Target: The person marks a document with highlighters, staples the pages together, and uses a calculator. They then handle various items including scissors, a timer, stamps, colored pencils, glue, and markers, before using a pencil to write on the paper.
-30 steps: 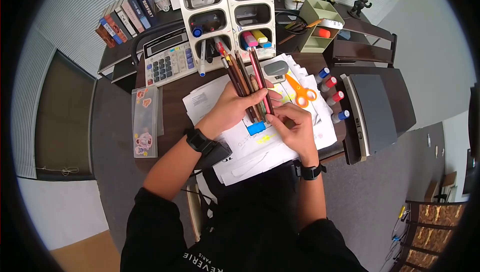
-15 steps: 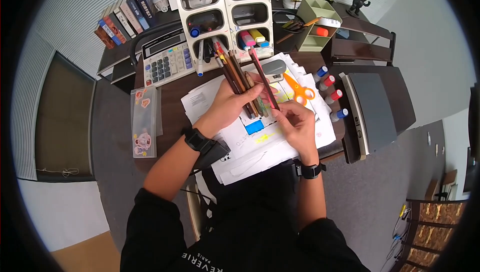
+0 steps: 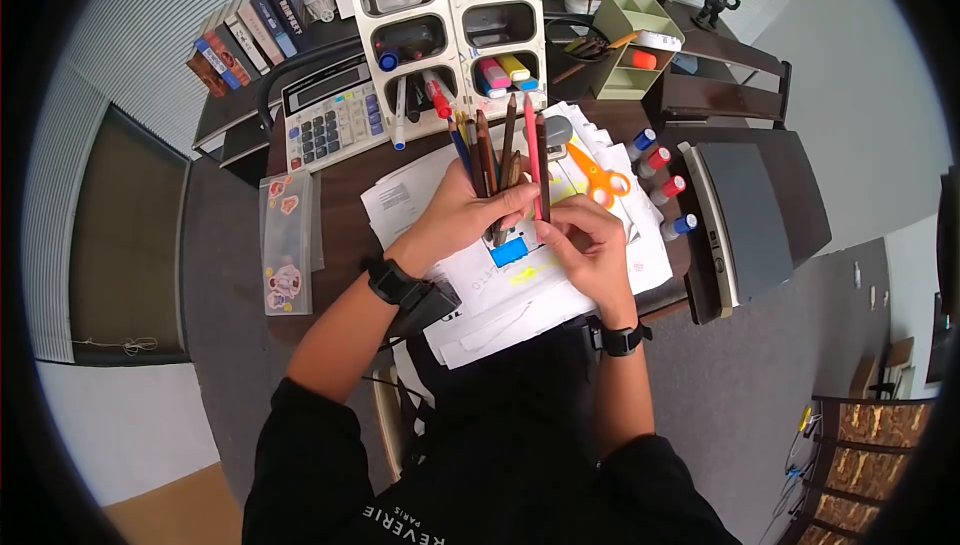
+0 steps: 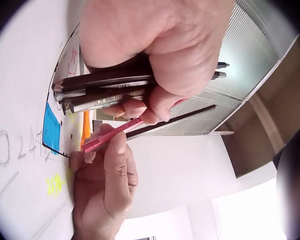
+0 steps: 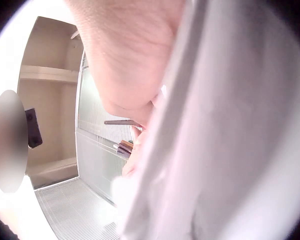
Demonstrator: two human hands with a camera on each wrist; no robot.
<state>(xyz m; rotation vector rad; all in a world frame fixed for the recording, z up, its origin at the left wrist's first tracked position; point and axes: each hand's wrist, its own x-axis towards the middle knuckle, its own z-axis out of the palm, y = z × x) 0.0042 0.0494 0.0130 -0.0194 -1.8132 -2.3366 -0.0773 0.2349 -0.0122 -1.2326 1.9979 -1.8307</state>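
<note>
My left hand (image 3: 460, 220) grips a bundle of pencils (image 3: 483, 150), mostly dark brown and black, their tips fanned toward the organizer. Between thumb and fingertips, my right hand (image 3: 595, 255) pinches the lower end of a pink pencil (image 3: 531, 135), with a dark pencil (image 3: 543, 160) alongside it. In the left wrist view, the pink pencil (image 4: 110, 136) passes behind the left fingertips, and the dark one (image 4: 175, 120) slants away from the right fingers. Under both hands lie white papers (image 3: 480, 320) with a blue patch (image 3: 509, 252) and yellow marks.
A white organizer (image 3: 452, 55) with markers and highlighters stands behind the hands. Left are a calculator (image 3: 330, 135) and a stickered clear case (image 3: 287, 245). Orange scissors (image 3: 600, 183), a grey stapler (image 3: 550, 133), several capped markers (image 3: 668, 187) and a dark machine (image 3: 750, 215) lie right.
The pencils in both hands have tilted more upright. The pink pencil has swung from leaning left to nearly upright, and a dark pencil now shows beside it at the right fingers.
</note>
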